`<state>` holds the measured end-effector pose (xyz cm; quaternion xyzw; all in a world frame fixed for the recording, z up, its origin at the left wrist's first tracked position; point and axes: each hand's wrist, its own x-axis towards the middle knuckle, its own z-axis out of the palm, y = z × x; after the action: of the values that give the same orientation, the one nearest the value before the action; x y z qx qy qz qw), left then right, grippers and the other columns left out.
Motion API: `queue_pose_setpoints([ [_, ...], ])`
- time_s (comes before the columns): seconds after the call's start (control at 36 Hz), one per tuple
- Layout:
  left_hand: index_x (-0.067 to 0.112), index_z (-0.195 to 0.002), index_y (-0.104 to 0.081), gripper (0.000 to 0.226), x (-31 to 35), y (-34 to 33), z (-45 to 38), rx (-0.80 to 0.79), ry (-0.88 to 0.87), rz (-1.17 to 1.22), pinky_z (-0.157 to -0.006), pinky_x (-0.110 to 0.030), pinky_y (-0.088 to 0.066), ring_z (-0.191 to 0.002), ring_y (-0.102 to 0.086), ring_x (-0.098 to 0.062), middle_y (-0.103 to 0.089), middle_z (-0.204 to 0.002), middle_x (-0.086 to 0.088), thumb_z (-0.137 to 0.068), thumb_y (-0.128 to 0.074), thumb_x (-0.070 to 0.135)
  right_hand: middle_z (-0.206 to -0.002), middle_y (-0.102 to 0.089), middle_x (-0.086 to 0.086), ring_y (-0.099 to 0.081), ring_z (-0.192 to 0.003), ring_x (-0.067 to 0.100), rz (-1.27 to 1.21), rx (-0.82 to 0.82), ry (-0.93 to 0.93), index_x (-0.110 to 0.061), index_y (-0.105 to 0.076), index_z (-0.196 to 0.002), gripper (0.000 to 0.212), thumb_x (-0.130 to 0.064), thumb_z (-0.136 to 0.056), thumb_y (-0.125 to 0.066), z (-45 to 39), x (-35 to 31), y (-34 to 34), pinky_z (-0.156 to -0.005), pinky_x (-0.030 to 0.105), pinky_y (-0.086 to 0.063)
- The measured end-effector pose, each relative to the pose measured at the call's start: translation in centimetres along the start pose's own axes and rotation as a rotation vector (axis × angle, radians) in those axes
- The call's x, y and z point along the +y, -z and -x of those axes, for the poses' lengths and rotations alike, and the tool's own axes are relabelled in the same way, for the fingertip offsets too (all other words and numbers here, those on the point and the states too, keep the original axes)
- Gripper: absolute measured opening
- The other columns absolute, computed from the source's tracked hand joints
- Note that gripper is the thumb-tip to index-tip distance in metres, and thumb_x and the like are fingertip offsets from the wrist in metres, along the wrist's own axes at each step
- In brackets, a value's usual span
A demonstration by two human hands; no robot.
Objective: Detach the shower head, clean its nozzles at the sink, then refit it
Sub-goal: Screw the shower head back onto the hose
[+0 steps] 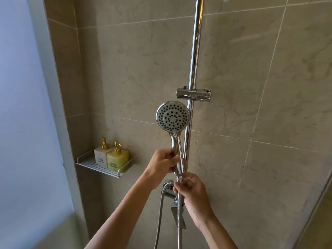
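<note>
A chrome shower head (172, 116) with a grey nozzle face points toward me, held upright in front of the vertical chrome rail (195, 51). My left hand (162, 163) grips its handle partway down. My right hand (193, 193) pinches the nut where the metal hose (159, 212) joins the bottom of the handle. The slider bracket (193, 94) on the rail, just above the head, holds nothing. The hose loops down from the wall mixer (168, 190), which sits partly hidden behind my right hand.
A white perforated shelf (93, 166) on the left wall carries a white pump bottle (101, 155) and a yellow one (117, 159). Beige tiled walls surround the rail. A pale panel fills the left edge.
</note>
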<state>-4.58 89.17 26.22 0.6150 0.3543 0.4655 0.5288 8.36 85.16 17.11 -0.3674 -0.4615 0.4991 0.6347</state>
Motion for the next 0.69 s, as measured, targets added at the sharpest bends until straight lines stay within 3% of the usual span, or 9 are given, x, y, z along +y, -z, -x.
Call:
queue_pose_setpoints([
  [0.11,-0.018,-0.101,-0.058,0.014,0.0,-0.2,0.1,0.008,-0.002,-0.003,-0.089,-0.055,-0.051,-0.086,-0.059,-0.036,-0.058,-0.091,-0.024,-0.096,-0.051,-0.006,-0.079,-0.069,0.018,-0.064,-0.070,0.023,-0.047,0.011,-0.004,0.001,-0.066,-0.097,0.005,0.001,-0.093,-0.063,0.1,0.4,0.0,-0.069,0.028,-0.054],
  [0.22,-0.008,-0.096,-0.063,0.013,0.2,-0.2,0.1,0.006,-0.008,0.005,-0.082,-0.046,-0.057,-0.084,-0.065,-0.033,-0.062,-0.090,-0.024,-0.096,-0.050,-0.008,-0.083,-0.070,0.012,-0.065,-0.075,0.021,-0.007,-0.025,-0.045,-0.002,-0.068,-0.101,0.023,-0.006,-0.104,-0.046,0.5,-0.3,-0.3,-0.067,0.025,-0.052],
  [0.31,-0.013,-0.098,-0.060,0.012,0.1,-0.2,0.1,0.006,-0.026,-0.006,-0.079,-0.042,-0.059,-0.081,-0.071,-0.030,-0.066,-0.087,-0.022,-0.096,-0.050,-0.008,-0.088,-0.070,0.010,-0.064,-0.077,0.017,0.012,-0.041,-0.080,-0.003,-0.069,-0.108,0.027,-0.006,-0.105,-0.042,0.7,-0.8,-0.4,-0.070,0.025,-0.050],
  [0.39,-0.010,-0.095,-0.063,0.012,0.1,-0.1,0.1,-0.002,-0.038,-0.019,-0.080,-0.044,-0.060,-0.080,-0.073,-0.028,-0.071,-0.080,-0.014,-0.095,-0.051,-0.007,-0.082,-0.061,0.012,-0.058,-0.074,0.018,-0.014,-0.036,-0.109,-0.002,-0.071,-0.108,0.025,-0.007,-0.104,-0.047,0.9,-1.2,-0.2,-0.074,0.030,-0.048],
  [0.53,-0.004,-0.092,-0.065,0.013,0.0,-0.2,0.2,-0.017,-0.038,-0.012,-0.067,-0.028,-0.057,-0.072,-0.073,-0.019,-0.072,-0.074,-0.005,-0.095,-0.053,-0.005,-0.073,-0.060,0.008,-0.055,-0.075,0.021,0.123,-0.051,-0.002,-0.011,-0.072,-0.089,0.021,-0.032,-0.085,-0.074,1.1,-1.6,-0.1,-0.077,0.035,-0.044],
  [0.61,-0.004,-0.092,-0.065,0.012,-0.1,-0.4,0.1,-0.025,-0.043,0.007,-0.067,-0.029,-0.058,-0.071,-0.073,-0.019,-0.072,-0.072,-0.004,-0.095,-0.053,-0.004,-0.077,-0.070,0.010,-0.065,-0.076,0.023,0.055,0.045,-0.013,-0.013,-0.072,-0.097,0.022,-0.018,-0.079,-0.083,0.9,-1.3,-0.1,-0.075,0.039,-0.049],
  [0.69,-0.007,-0.095,-0.064,0.011,-0.2,-0.4,0.0,-0.024,-0.057,-0.012,-0.070,-0.033,-0.058,-0.072,-0.072,-0.020,-0.072,-0.073,-0.004,-0.095,-0.053,-0.004,-0.089,-0.074,0.020,-0.070,-0.079,0.029,-0.016,0.078,-0.030,-0.011,-0.075,-0.096,0.010,-0.006,-0.089,-0.072,0.8,-1.2,0.0,-0.075,0.037,-0.054],
])
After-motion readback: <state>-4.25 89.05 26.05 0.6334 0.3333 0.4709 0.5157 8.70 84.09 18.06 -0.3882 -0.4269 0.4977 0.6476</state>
